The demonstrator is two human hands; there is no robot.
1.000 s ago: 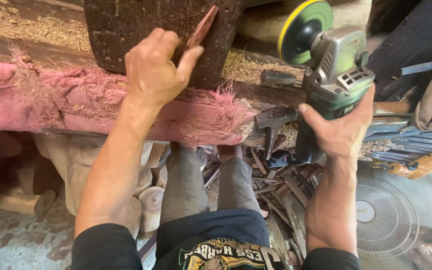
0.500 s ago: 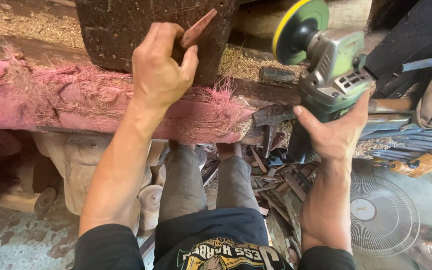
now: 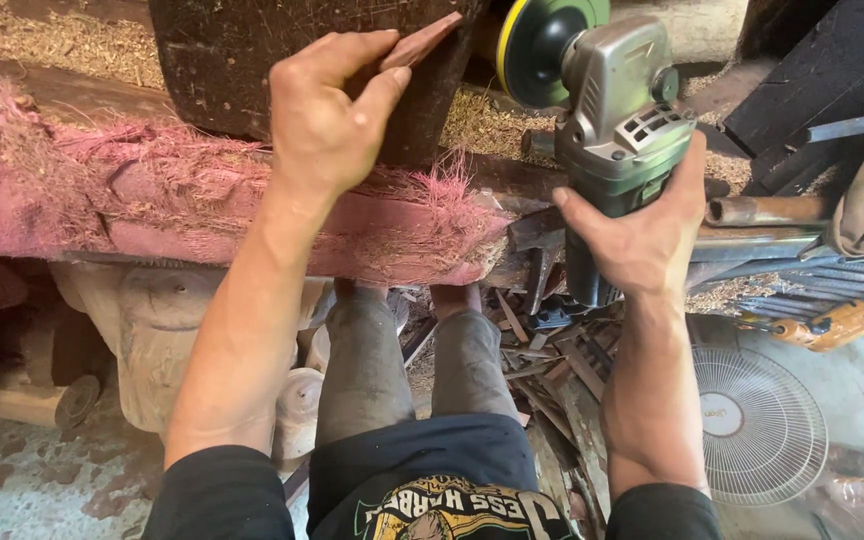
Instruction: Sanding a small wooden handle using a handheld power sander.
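Observation:
My left hand pinches a thin reddish-brown wooden piece against a dark rough block on the bench. My right hand grips a grey-green angle grinder. Its green and yellow disc points left and stands a short way right of the wooden piece. A frayed pink cloth covers the bench's front edge under my left wrist.
Sawdust lies on the bench. A hammer and metal pipes rest at the right. Below are wood scraps, a white fan grille, an orange tool, pale turned wooden pieces and my legs.
My right hand has carried the grinder left and up, bringing its disc closer to the wooden piece. My left hand has tilted the piece flatter and shifted slightly.

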